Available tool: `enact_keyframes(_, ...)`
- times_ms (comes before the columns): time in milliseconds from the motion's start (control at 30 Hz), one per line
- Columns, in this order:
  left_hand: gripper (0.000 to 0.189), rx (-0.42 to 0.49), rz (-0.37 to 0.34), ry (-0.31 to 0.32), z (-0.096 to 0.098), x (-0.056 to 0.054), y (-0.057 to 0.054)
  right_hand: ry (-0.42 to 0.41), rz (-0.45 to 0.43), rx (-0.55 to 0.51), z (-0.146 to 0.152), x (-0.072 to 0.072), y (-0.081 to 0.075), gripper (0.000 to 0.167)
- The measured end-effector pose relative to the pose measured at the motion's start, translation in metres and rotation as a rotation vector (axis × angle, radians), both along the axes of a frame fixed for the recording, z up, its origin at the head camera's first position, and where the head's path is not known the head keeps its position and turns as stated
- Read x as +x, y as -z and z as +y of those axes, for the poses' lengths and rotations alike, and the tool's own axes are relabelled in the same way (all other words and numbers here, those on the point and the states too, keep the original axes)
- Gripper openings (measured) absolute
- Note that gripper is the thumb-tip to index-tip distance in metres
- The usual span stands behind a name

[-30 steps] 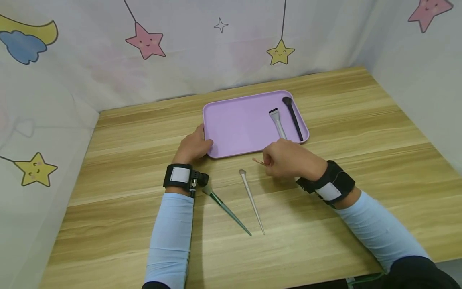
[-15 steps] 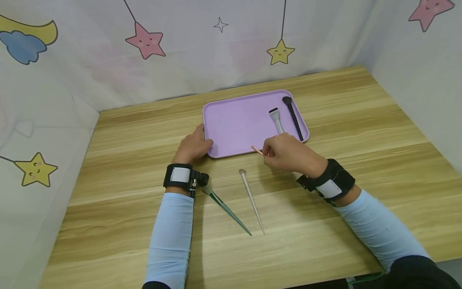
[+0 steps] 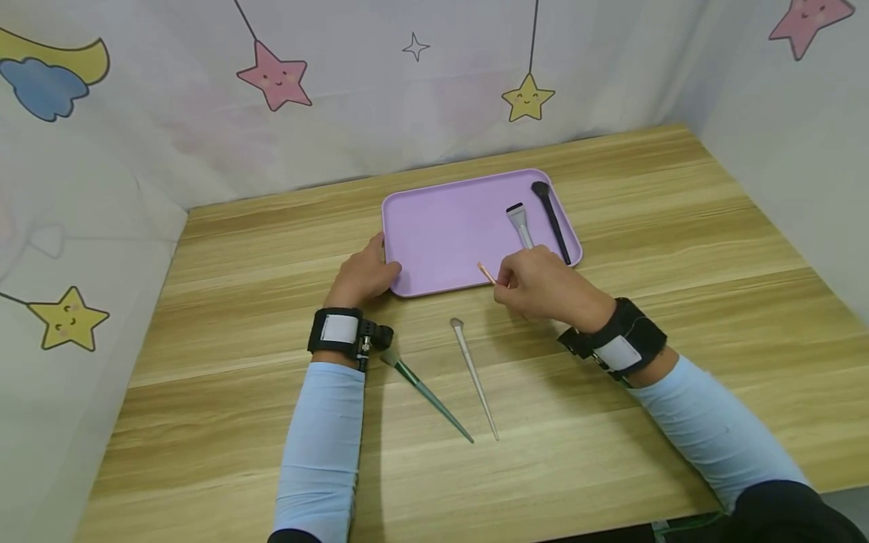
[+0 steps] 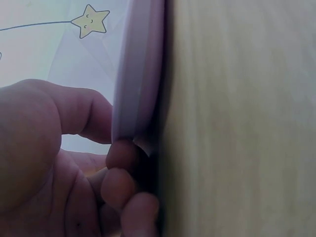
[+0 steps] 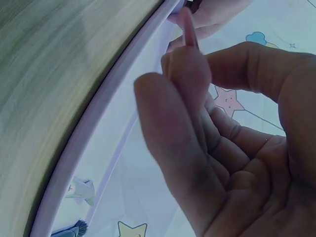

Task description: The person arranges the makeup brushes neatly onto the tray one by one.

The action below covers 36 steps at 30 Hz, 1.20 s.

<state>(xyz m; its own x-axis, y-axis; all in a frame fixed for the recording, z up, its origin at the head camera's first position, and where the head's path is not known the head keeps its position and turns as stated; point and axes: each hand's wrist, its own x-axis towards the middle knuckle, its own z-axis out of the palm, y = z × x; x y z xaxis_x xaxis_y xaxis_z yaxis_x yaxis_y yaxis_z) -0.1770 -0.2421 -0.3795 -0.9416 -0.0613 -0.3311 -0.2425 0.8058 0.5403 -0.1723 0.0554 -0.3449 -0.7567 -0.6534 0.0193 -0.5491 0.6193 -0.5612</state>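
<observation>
My left hand (image 3: 364, 273) holds the near left corner of a purple tray (image 3: 448, 197). In the left wrist view the thumb lies on the tray's rim (image 4: 136, 64) and the fingertips (image 4: 118, 187) curl under its edge. Over the tray's near rim, my right hand (image 3: 543, 283) pinches a thin makeup brush (image 3: 486, 273) with a copper-coloured end pointing left; the palm hides the rest. On the tray's right side lie a grey flat-topped makeup brush (image 3: 521, 225), partly behind the right hand, and a black makeup brush (image 3: 552, 219).
A green-handled makeup brush (image 3: 434, 401) and a pale slim makeup brush (image 3: 475, 381) lie on the wooden table (image 3: 224, 317) in front of the tray. The green one's bristles sit beside the left wrist camera. A white curtain (image 3: 380, 113) with printed stars stands behind the table.
My right hand has moved away from me, bringing the thin makeup brush from over the table to the tray's near rim. Its tip now points more forward. The left hand stays put.
</observation>
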Motion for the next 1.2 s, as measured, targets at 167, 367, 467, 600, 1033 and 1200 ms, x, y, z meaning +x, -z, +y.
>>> enact_keyframes(167,0.080,0.001,-0.001,0.000,0.000,0.000,0.000,0.023,0.015,-0.023,0.000,-0.002,0.002,0.011)
enact_keyframes(367,0.080,-0.001,-0.001,0.003,-0.001,-0.001,0.001,0.051,0.022,-0.029,-0.001,-0.004,0.002,0.012)
enact_keyframes(467,0.080,-0.003,-0.002,0.001,-0.001,-0.001,0.000,0.057,0.023,-0.034,-0.001,-0.004,0.002,0.013)
enact_keyframes(600,0.079,0.004,0.010,0.009,0.000,-0.001,-0.001,0.067,0.015,-0.036,0.000,-0.004,0.003,0.015)
enact_keyframes(1033,0.079,0.006,0.030,0.009,0.000,-0.001,0.001,0.117,0.006,-0.043,-0.002,-0.008,0.008,0.017)
enact_keyframes(1200,0.079,0.007,0.026,0.001,0.000,0.000,0.000,0.122,-0.010,-0.051,-0.002,-0.015,0.010,0.017)
